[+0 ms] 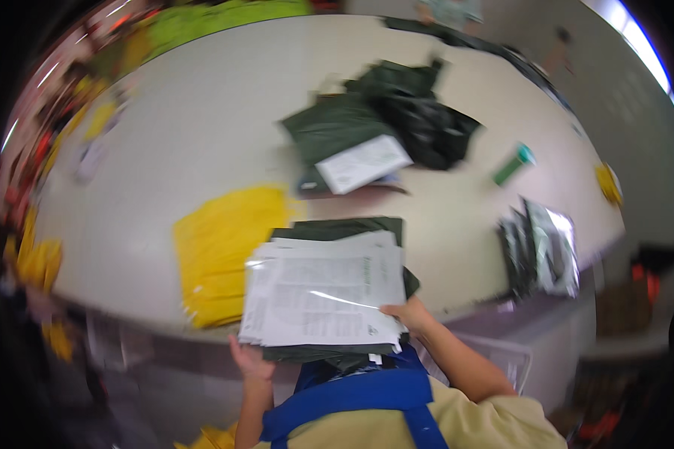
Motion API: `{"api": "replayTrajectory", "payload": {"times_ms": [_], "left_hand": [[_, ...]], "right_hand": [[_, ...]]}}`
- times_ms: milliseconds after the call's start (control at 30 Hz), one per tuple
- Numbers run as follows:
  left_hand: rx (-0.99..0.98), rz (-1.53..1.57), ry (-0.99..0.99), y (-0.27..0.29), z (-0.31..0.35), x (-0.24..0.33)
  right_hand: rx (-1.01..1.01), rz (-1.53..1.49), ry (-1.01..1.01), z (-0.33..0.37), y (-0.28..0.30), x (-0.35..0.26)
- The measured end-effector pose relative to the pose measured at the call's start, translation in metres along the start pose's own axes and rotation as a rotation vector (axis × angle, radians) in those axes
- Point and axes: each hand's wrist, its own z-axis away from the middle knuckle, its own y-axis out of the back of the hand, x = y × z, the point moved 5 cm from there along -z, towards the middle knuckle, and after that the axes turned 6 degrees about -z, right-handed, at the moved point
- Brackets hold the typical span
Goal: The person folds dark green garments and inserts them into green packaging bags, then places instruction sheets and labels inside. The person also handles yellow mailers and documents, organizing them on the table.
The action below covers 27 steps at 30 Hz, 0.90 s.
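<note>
Find the stack of printed sheets (318, 288) at the middle of the near edge of the tabletop (165, 142), laid over dark green folded pieces (394, 227), near end apparently overhanging that edge, probably for easy access from below. Note the right grip (412, 314) grasping the stack near its near right corner, thumb on top, remaining fingers hidden, likely to stop loose layers from sliding. Note the left grip (252, 363) at the near left corner, unclenched, fingers spread, seemingly placed to balance the overhang; contact impossible to tell. Locate the yellow folded pile (228, 254) just beside the stack on its left, laid flat, presumably for stability. See, toward the far edge, a dark green bundle (322, 131) bearing 1 white sheet (363, 163) on top, perhaps for visibility, with a glossy black bundle (438, 131) on its right. Find a green cylinder (513, 166) toward the right edge and silvery packets (553, 251) by the near right edge, perhaps set apart to avoid obstructing the grips.
</note>
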Motion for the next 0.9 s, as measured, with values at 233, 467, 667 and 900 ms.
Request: {"api": "replayTrajectory", "payload": {"times_ms": [233,467,667,900], "left_hand": [[-0.402,-0.194,0.050,-0.139,-0.029,-0.042],[-0.939,-0.427,0.293,-0.427,0.010,-0.190],[-0.687,-0.635,0.589,-0.382,0.006,-0.322],[-0.393,-0.755,0.707,-0.317,-0.005,-0.364]], "right_hand": [[0.264,-0.176,0.172,0.094,0.121,-0.123],[0.555,-0.487,0.641,0.187,0.380,-0.232],[0.381,-0.569,0.826,0.180,0.623,-0.289],[0.669,-0.607,0.603,0.089,0.843,-0.163]]}}
